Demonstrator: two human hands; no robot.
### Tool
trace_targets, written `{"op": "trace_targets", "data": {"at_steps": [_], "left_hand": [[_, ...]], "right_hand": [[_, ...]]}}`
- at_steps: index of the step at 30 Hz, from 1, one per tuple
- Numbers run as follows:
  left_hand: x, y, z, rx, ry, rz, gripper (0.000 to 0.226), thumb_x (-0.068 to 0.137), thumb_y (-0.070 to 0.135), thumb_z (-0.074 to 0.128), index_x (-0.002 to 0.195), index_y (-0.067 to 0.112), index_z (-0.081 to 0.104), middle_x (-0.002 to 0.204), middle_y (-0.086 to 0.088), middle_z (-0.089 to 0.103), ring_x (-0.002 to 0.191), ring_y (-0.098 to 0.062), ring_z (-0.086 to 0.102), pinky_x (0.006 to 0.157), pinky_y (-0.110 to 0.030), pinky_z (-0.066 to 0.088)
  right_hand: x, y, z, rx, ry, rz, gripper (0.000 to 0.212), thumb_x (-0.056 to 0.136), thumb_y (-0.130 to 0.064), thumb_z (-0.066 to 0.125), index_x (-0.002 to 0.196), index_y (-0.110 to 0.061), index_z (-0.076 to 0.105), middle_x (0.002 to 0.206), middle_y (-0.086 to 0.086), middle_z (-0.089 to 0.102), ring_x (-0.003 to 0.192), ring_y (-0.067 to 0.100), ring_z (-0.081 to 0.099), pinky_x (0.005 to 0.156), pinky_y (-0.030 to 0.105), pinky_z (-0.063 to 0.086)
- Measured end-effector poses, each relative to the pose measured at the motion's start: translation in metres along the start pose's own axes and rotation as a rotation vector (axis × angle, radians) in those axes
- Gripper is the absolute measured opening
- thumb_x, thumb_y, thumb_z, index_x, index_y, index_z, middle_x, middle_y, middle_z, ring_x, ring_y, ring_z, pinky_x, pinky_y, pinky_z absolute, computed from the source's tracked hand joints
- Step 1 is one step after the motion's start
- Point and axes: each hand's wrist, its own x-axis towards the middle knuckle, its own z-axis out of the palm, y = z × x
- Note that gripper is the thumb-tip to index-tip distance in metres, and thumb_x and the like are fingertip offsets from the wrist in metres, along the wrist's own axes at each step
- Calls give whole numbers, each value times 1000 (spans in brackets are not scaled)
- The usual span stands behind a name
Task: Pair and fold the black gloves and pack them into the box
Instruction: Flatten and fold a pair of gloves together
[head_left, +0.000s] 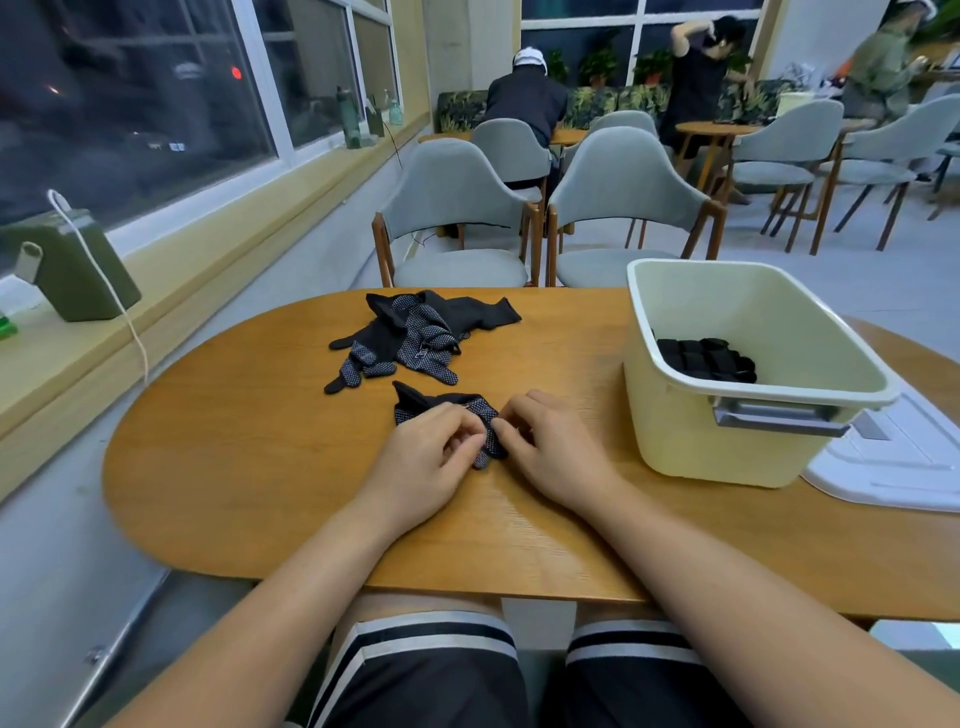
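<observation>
Wooden desk (249, 457) holds a black glove pair (447, 402) with white dots, bunched up small. The left hand (431, 457) and right hand (550, 447) curl over it, fingers pinching its near end. Behind lies a loose glove pile (415, 332). Folded gloves (706, 358) sit inside the cream box (675, 431) at the right.

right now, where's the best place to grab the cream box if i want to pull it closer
Probably the grey handle on the near end of the box, reached from the person's side by the right hand once it lets go of the folded gloves. The bar stands out under the rim and faces the person; the walls are broad.
</observation>
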Motion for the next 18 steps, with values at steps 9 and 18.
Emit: {"op": "trace_targets", "data": {"at_steps": [9,18], "left_hand": [[6,-25,-12,128,242,-214,15,97,15,67,104,28,65,91,15,59,83,-7,58,74,-31,54],[24,-59,-21,221,166,-121,23,98,17,72,105,27,52,100,13,58,89,-15,61,76,-43,56]], "right_hand": [[2,7,0,55,-4,25,14,104,-39,63,98,-27,67,93,-12,59,90,13,57,83,42,54],[2,9,0,78,9,26,14,103,-40,61,96,-29,66,92,-12,61,89,13,58,82,44,54]]}}
